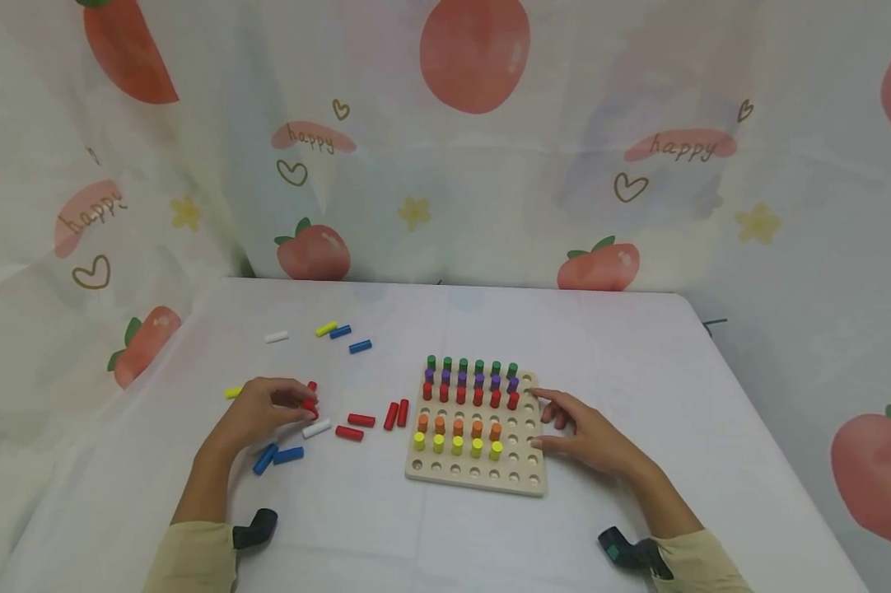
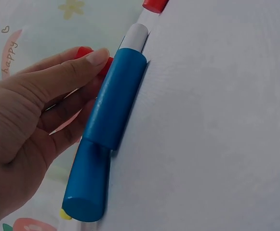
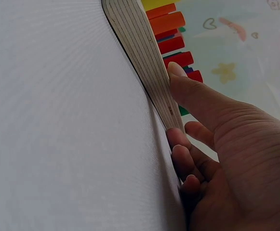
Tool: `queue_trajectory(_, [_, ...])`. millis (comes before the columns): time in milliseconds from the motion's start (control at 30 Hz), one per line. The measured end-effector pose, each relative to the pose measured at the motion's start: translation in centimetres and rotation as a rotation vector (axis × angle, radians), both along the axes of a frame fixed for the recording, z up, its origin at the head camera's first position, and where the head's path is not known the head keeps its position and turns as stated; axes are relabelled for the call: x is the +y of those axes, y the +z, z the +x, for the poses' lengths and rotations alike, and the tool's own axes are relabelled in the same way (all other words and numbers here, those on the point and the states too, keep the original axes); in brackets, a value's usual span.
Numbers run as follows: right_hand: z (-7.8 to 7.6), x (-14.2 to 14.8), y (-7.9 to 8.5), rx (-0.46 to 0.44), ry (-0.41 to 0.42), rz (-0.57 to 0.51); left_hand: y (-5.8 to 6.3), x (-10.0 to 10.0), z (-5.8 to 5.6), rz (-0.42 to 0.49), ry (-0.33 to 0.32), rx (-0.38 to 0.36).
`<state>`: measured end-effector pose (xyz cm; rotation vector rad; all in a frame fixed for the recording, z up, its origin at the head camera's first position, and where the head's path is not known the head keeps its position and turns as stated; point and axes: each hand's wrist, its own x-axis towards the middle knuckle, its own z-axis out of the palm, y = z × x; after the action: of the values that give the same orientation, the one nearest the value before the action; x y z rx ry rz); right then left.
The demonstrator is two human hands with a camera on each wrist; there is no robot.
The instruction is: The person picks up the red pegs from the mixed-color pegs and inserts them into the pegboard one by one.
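My left hand pinches a red peg between thumb and fingertips, left of the board. In the left wrist view, the thumb partly hides that peg, and two blue pegs and a white peg lie by the fingers. The wooden pegboard bears rows of green, purple, red, orange and yellow pegs. At its right edge is my right hand, thumb and index finger spread apart against the board. The right wrist view shows the thumb at the board's upper edge, other fingers bent beside it.
Several loose red pegs lie between the left hand and the board. Farther back are a white peg, a yellow peg and blue pegs. A white cloth covers the table; a printed curtain hangs behind.
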<state>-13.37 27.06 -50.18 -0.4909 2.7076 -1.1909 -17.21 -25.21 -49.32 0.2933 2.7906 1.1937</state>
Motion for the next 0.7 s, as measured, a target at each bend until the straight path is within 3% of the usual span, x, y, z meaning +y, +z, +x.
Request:
queue_trajectory(433, [0.03, -0.26, -0.06, -0.009, -0.011, -0.002, 0.25, 0.1, -0.03, -0.025, 0.007, -0.023])
queue_trajectory(700, [0.15, -0.19, -0.16, -0.011, -0.018, 0.002, 0.8, -0.05, -0.09, -0.023, -0.015, 0.095])
